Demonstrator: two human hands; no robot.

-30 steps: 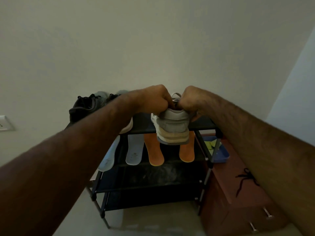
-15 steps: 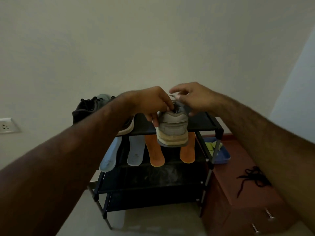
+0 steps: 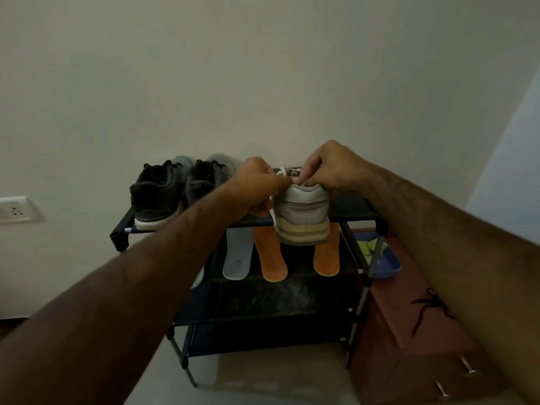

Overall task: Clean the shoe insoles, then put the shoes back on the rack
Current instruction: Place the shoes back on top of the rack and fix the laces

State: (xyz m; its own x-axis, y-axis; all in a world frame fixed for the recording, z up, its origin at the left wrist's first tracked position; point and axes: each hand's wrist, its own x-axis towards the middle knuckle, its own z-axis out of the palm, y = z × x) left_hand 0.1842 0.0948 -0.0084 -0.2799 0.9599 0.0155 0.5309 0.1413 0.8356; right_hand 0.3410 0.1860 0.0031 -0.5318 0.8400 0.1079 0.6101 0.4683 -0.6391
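Note:
A grey sneaker stands heel toward me on the top shelf of the black shoe rack, its heel overhanging the front edge. My left hand grips its left collar and my right hand pinches the collar and laces on the right. Two dark sneakers sit at the left of the same shelf. On the shelf below lie a pale grey insole and two orange insoles.
A brown low cabinet stands right of the rack with a black shoelace on top and a blue tray behind. A wall socket is at far left. The wall is close behind the rack.
My right hand, open above the shoe half a second ago, has closed on the collar again. The view has shifted, so both dark sneakers show at left.

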